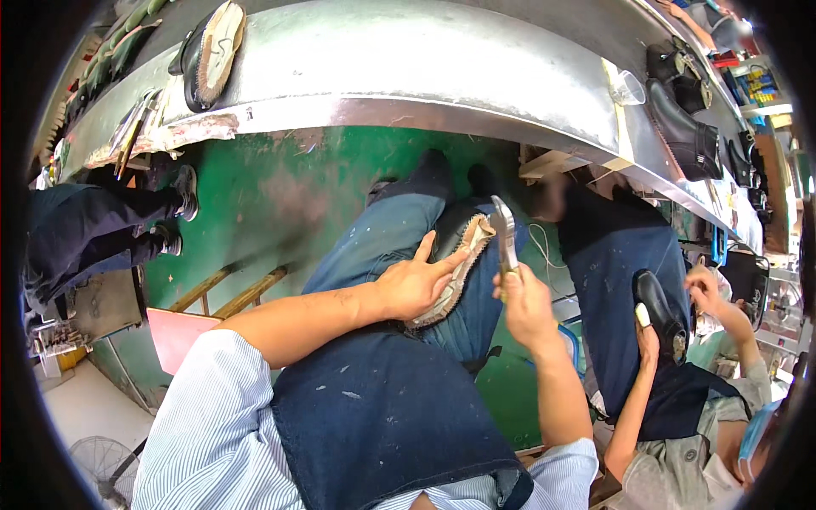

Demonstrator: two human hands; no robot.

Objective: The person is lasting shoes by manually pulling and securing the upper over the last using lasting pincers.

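A dark shoe (475,242) lies across my lap with its pale, stitched-edged underside turned up. My left hand (416,285) grips it from the left, its fingers spread across the sole and upper. In my right hand (527,310) is a hammer (505,228), its metal head up and its handle closed in my fist. The hammer head hangs just right of the shoe's far end, seemingly apart from it. A dark apron (382,416) covers my lap.
Ahead runs a metal-topped bench (365,59), bearing an upturned shoe (214,55), tools (136,127), a clear cup (627,87) and black boots (680,127). At right a co-worker's hand (648,340) holds a black shoe (659,306). A wooden-legged stool (183,336) stands left.
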